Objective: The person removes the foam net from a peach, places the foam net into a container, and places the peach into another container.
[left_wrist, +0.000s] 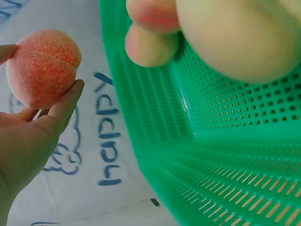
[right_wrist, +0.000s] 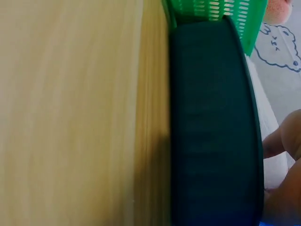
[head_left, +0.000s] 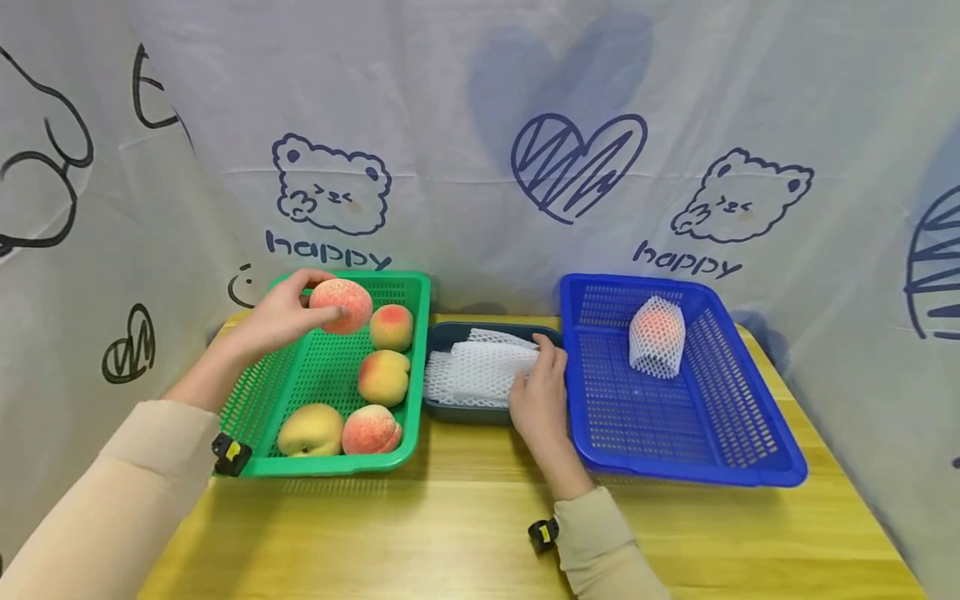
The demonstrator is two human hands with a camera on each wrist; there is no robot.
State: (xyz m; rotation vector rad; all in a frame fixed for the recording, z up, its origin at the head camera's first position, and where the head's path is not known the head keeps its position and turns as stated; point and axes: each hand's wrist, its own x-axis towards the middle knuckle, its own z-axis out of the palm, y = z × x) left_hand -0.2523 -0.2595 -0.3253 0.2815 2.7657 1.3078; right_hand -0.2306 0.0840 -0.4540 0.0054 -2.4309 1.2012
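My left hand [head_left: 288, 317] holds a pink-red peach [head_left: 341, 306] between thumb and fingers, raised above the back of the green basket [head_left: 420, 375]. The left wrist view shows this peach [left_wrist: 44, 68] from the side, clear of the basket rim. White foam fruit nets [head_left: 487, 367] lie stacked in a dark shallow tray [head_left: 450, 413] between the two baskets. At the stack's right end, my right hand [head_left: 543, 396] pinches the edge of a net; its fingertips are partly hidden. The right wrist view shows the thumb against the white foam [right_wrist: 273, 141].
Several more peaches [head_left: 384, 377] lie along the right and front of the green basket. In the blue basket [head_left: 682, 475] on the right sits one peach in a foam net [head_left: 657, 337]. A printed curtain [head_left: 465, 200] hangs behind the wooden table [head_left: 420, 533].
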